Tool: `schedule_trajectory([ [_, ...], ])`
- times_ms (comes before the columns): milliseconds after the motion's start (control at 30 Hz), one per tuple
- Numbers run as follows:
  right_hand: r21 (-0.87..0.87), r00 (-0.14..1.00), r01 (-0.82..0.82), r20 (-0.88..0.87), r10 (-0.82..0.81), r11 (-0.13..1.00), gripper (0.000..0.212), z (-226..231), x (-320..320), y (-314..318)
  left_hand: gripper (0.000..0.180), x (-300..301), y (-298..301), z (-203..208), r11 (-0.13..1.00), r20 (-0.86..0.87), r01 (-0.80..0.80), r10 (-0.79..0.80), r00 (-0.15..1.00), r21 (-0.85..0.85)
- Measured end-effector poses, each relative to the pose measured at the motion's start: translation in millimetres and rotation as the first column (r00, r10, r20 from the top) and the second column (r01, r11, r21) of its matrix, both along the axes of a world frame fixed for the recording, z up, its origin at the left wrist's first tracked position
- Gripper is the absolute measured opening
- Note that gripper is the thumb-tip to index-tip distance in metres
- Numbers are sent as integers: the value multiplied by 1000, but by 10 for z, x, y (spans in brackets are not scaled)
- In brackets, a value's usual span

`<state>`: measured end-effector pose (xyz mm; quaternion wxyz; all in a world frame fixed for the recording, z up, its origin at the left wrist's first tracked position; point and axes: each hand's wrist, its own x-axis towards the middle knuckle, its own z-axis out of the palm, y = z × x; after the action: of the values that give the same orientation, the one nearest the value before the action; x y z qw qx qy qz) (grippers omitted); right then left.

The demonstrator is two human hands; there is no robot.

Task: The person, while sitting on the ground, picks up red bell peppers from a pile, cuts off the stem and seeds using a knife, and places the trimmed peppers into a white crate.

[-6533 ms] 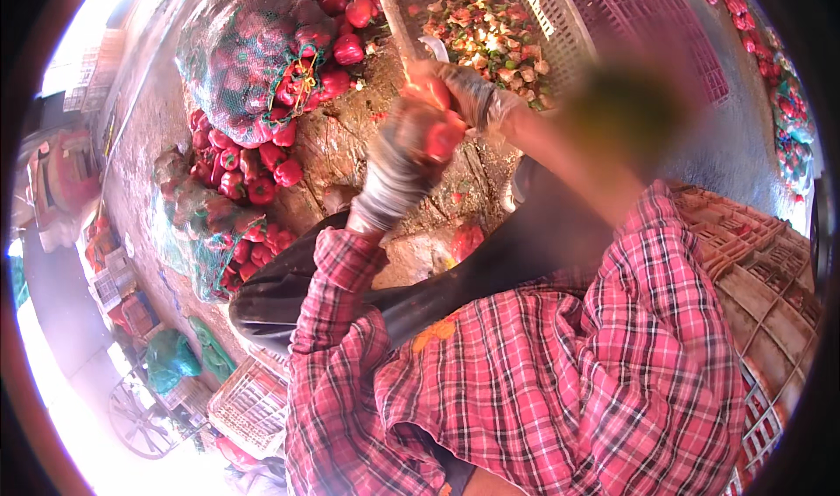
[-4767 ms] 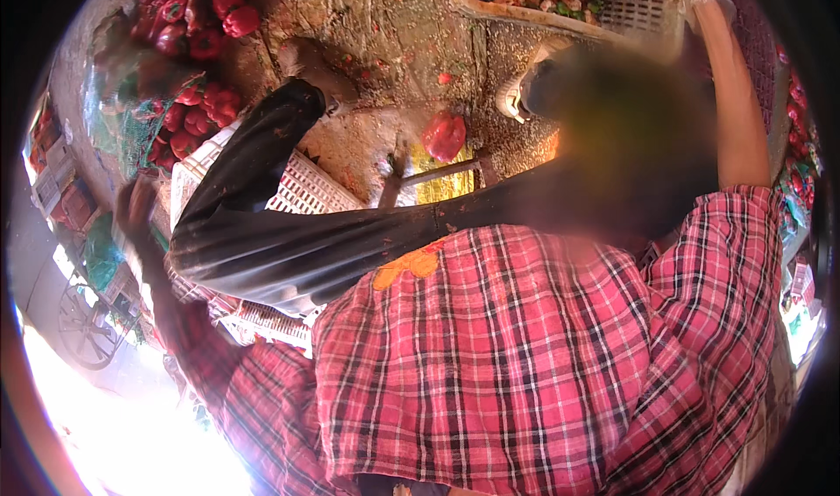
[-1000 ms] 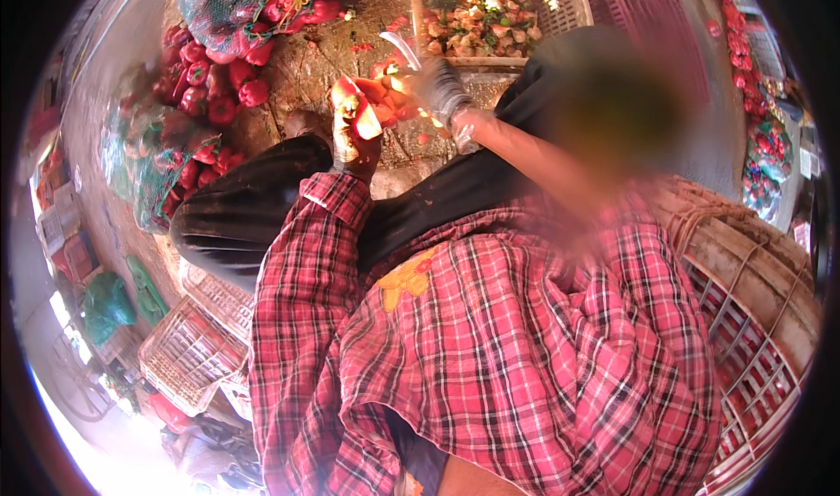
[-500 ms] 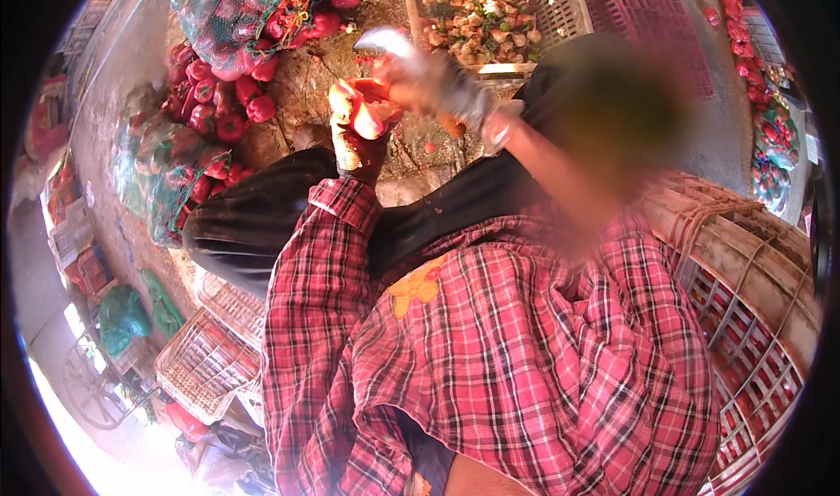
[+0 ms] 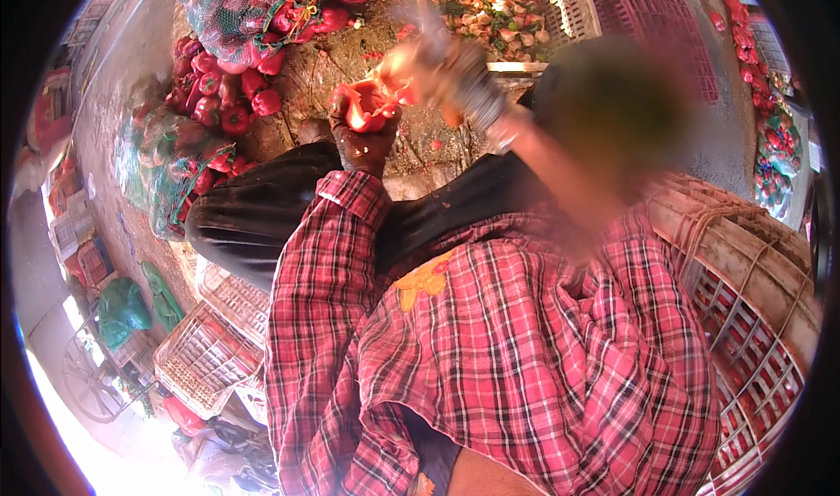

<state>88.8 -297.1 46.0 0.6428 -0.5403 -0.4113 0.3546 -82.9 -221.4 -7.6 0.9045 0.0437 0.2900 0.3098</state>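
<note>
One hollow red pepper (image 5: 367, 111) is clamped in the left hand (image 5: 360, 146). Beyond and right of that grip, the right hand (image 5: 459, 74) is a blur, its hold unreadable; the blade seen moments ago no longer shows clearly, and cutting seems unfinished.

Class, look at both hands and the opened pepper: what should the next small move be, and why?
Probably steady the red pepper with the left hand while the right hand works near its rim: the pepper is open, its hollow showing, and the right hand is motion-blurred close by, its grip unreadable.
</note>
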Motion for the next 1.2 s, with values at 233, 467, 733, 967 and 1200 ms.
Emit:
schedule_trajectory([
  [233, -453, 978, 206, 108, -176, 867, 50, -527, 860, 116, 46, 42, -13, 292, 981, 27, 92, -98, 995, 171],
  [467, -328, 990, -103, -123, 65, 939, 49, -649, 201, 228, 47, -15, -120, 636, 421, -443, 311, 263, 857, 852],
  [733, -448, 775, -471, -622, 113, 760, 41, 344, -450, 330, 67, -581, 43, 1356, -480, -269, 661, 652, 709, 577],
  [967, -213, 650, -751, -71, 757, 625, 29, 1090, -1210, 1129, 68, -1824, 164, 2239, -514, 147, 746, 851, 503, 423],
  [1200, -63, 495, -623, 740, 455, 780, 25, 2088, -2654, 1854, 47, -3571, -504, 2395, 181, -222, 207, 955, 197, 962],
])
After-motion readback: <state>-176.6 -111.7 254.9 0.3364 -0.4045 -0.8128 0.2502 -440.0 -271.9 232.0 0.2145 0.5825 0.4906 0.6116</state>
